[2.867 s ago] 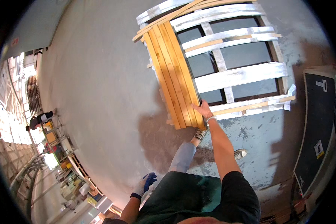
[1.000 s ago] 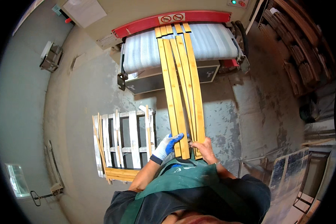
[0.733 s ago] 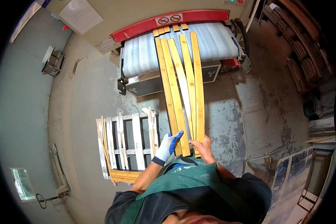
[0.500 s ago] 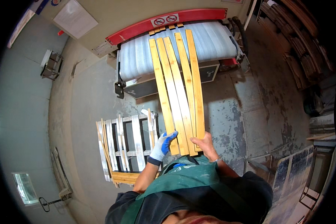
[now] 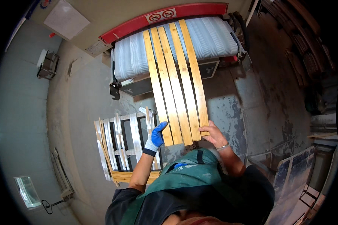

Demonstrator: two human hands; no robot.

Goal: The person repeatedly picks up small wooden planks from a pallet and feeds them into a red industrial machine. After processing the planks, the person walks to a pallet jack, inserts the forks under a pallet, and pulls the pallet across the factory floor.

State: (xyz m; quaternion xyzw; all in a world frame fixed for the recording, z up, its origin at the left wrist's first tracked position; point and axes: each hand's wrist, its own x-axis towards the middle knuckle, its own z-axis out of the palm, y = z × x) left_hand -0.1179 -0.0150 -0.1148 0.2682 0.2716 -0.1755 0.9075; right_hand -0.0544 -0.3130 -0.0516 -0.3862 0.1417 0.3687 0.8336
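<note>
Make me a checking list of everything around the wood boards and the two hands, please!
Surface: grey conveyor belt of a red-topped machine; stained concrete floor.
Job's things: four long wooden slats side by side, far ends on the belt.
Clutter: pallet frame on the floor, left.
Grippers: left hand, blue-gloved, at the leftmost slat's near end; right hand, bare, on the rightmost slat's end.
Cables: black hose right of the belt.
Surroundings: stacked timber far right; panel lower right.
</note>
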